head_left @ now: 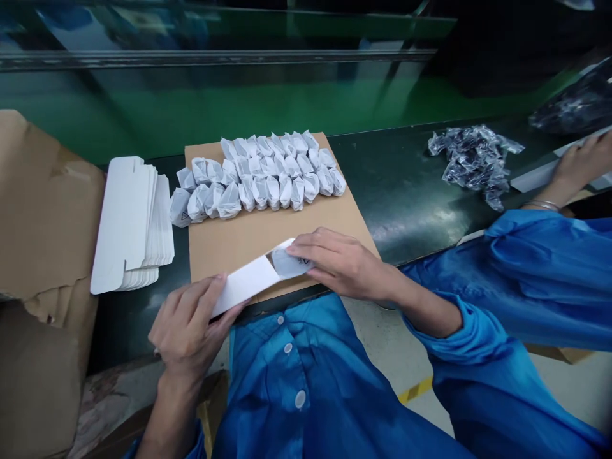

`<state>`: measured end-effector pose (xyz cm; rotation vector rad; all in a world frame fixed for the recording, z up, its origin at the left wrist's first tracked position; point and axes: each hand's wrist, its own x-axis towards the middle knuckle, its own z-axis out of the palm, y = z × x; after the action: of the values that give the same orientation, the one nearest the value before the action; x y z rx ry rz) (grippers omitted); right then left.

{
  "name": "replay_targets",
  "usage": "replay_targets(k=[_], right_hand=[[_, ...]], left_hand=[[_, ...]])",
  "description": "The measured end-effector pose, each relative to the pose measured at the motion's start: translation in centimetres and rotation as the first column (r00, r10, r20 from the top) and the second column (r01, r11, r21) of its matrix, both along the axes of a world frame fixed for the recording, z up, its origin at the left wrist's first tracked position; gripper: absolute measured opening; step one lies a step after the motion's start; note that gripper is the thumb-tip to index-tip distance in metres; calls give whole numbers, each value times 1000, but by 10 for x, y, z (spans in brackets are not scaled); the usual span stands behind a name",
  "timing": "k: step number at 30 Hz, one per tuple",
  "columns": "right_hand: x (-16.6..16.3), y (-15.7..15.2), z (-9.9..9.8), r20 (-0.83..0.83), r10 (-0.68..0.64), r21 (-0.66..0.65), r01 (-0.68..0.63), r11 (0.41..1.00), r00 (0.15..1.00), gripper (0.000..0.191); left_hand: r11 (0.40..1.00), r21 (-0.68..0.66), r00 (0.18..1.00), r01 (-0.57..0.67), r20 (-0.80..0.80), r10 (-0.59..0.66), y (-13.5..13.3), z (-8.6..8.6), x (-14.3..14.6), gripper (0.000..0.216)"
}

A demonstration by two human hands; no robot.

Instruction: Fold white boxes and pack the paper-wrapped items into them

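My left hand [189, 328] is closed round the near end of a small white carton [248, 280], thumb on top. The carton lies slanted over the front edge of a brown cardboard sheet [253, 236]. At the carton's open far end, my right hand [337, 261] pinches a white wrapped packet [289, 262] that is partly inside the opening. Several more white packets [261, 175] lie in rows on the back of the cardboard sheet.
A stack of flat white carton blanks [129, 223] lies to the left, beside a large brown box [43, 210]. To the right, a pile of dark parts in clear bags [473, 159] sits on the green belt [406, 185]. A co-worker's hand [576, 169] rests at the far right.
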<state>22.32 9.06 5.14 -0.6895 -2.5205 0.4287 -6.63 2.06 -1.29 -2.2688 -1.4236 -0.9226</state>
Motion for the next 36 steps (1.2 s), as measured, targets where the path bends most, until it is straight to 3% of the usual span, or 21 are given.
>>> replay_targets(k=[2,5,8,9,12,14,16,19,24,29,33,36], right_hand=[[2,4,9,124,65,12,-67,998,990,36],[-4,-1,20,141,-14,-12,16,1000,990,40],[-11,-10,20,-62,-130,-279,108,954,990,49],[-13,-12,18,-132,-167,-416,98,904,977,52],[-14,-12,9,-236,-274,-737,12,676,932,61],[-12,-10,7,-263,-291,-826,-59,560,920,66],[-10,-8,8,-295,-288,-855,-118,505,911,68],[-8,-7,13,-293,-251,-830,-115,545,923,72],[-5,-6,19,-120,-194,-787,26,616,974,74],[-4,-5,22,-16,-116,-717,69,694,993,74],[1,-2,23,63,-113,-595,128,793,992,68],[6,0,21,60,-118,-648,129,750,991,62]], left_hand=[[999,-7,998,49,-28,-49,0,2,2,62],[998,-4,998,67,-12,-67,2,5,3,65],[999,-11,999,44,19,-44,2,6,3,63],[999,-8,999,38,9,-38,2,5,4,61],[1000,14,998,19,-53,-19,1,2,8,54],[1000,26,999,-3,-48,4,1,0,12,53],[999,37,999,-28,-19,29,1,-1,16,53],[997,69,999,-41,0,41,2,-1,21,50],[998,65,1000,-22,-20,24,4,2,26,42],[998,64,999,2,-50,2,4,3,32,39],[1000,25,1000,16,-18,-15,2,2,34,38],[1000,21,1000,-6,12,6,2,1,32,42]])
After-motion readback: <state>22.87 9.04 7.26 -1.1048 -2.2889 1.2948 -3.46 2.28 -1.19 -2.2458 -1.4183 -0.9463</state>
